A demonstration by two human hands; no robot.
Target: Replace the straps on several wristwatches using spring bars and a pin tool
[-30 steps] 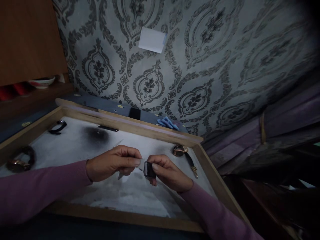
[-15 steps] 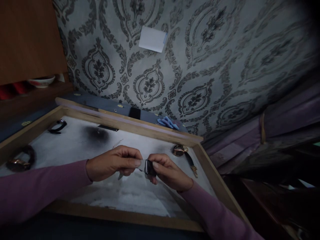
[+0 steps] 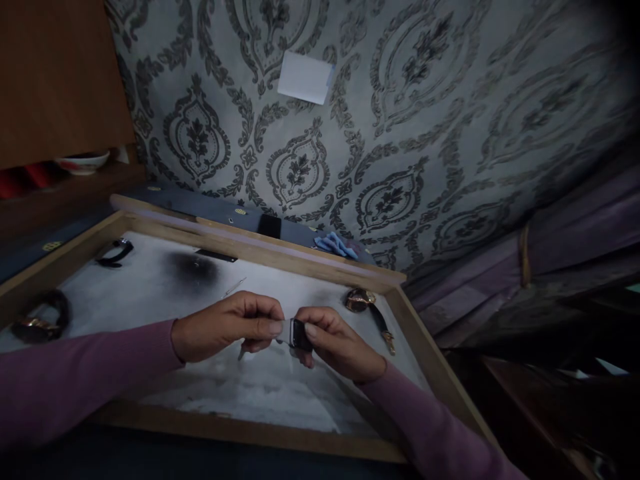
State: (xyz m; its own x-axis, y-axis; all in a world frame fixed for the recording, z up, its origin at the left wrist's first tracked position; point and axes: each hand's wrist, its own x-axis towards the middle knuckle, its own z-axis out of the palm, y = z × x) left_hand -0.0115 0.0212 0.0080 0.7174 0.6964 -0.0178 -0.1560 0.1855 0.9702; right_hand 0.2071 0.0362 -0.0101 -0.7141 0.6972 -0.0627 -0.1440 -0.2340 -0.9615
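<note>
Above the white floor of a wooden tray [image 3: 320, 259], my right hand [image 3: 340, 343] pinches a small dark smartwatch case [image 3: 300, 335] between thumb and fingers. Close on its left side, my left hand [image 3: 233, 325] is closed round a thin tool [image 3: 242, 354], whose tip is at the case edge. A gold watch with a black strap [image 3: 359, 300] lies at the tray's right. Toward the left lie another dark-strapped watch [image 3: 37, 328] and a black curved band [image 3: 118, 254].
A thin metal tool [image 3: 234, 287] and a black flat strip [image 3: 216, 255] lie in the tray. Behind its back rim are a dark phone-like object [image 3: 269, 226] and a blue cloth [image 3: 336, 245]. A bowl [image 3: 83, 163] stands on a shelf at left.
My left hand has shifted very slightly, and the tool in it has changed its angle a little. The dark case has turned slightly in my right hand.
</note>
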